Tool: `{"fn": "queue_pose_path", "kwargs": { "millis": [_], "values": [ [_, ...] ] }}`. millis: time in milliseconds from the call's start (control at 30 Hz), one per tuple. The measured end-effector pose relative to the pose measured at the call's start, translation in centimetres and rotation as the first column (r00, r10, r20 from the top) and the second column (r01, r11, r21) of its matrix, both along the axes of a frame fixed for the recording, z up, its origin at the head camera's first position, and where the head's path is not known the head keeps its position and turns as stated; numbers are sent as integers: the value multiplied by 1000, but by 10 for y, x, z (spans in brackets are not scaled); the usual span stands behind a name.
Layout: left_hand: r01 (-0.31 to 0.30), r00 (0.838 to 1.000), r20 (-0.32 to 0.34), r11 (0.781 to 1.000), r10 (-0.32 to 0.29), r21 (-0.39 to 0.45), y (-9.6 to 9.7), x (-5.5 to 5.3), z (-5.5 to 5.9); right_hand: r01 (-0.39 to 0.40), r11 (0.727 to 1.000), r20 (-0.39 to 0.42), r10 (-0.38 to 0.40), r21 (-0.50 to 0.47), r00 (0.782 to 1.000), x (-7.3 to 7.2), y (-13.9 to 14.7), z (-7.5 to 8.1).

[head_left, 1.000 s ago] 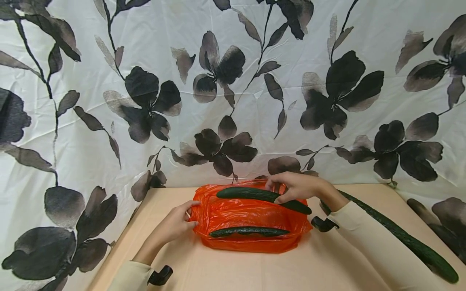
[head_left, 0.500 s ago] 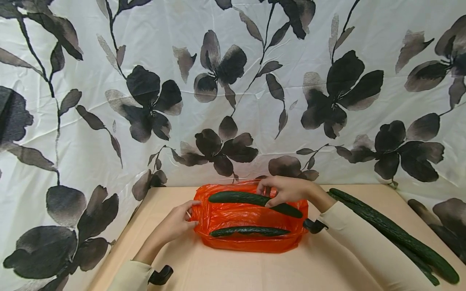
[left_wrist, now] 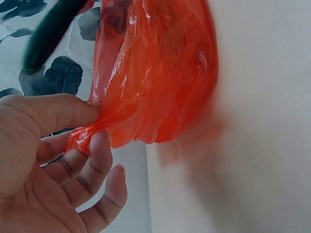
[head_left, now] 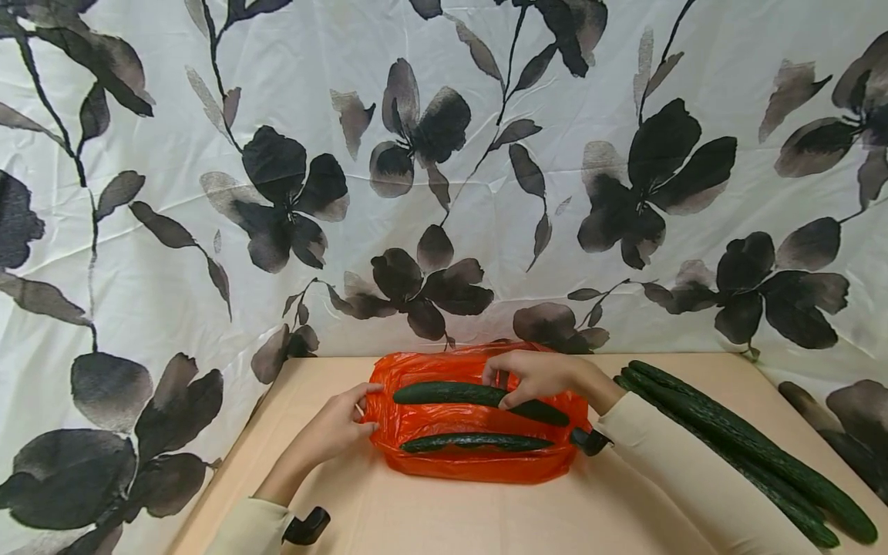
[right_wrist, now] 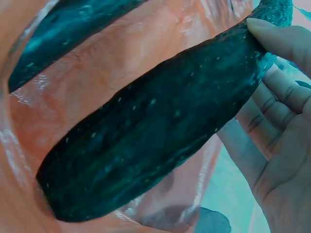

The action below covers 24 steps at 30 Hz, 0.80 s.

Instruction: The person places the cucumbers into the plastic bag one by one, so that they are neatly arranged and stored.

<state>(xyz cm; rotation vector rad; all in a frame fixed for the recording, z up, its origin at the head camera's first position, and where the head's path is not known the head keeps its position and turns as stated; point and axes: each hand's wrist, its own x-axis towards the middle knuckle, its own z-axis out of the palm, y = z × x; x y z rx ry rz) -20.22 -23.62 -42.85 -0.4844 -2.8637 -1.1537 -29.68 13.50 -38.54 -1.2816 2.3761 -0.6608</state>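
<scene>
Left grip (head_left: 338, 420) pinches the red bag (head_left: 479, 465)'s left edge; right grip (head_left: 533, 376) holds a cucumber (head_left: 454, 394) between thumb and fingers, apparently over the bag's opening. Counter (head_left: 444, 520) stretches along the bag's near edge.

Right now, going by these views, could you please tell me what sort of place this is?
Perhaps a makeshift indoor recording spot: a flower-printed sheet forms the backdrop to a pale table, and small black devices sit at both wrists.

Cucumbers (head_left: 444, 394) are dark green, the bag (head_left: 451, 420) orange-red, the white cloth (head_left: 513, 208) black-flowered.
</scene>
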Motion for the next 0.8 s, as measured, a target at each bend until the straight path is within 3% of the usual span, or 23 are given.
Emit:
{"fn": "queue_pose_path", "kwargs": {
  "millis": [367, 633, 800],
  "values": [
    [-18, 1000, 2, 1000, 18, -5, 4, -3, 1, -33, 991, -81, 43, 127, 996, -8, -6, -16],
    [-31, 999, 10, 1000, 31, -8, 4, -2, 1, -29, 978, -73, 45, 206, 996, -7, -14, -18],
    [-27, 1000, 9, 1000, 27, -9, 3, -2, 2, -43, 969, -22, 50, 244, 998, -9, -17, -11]
  ]
}}
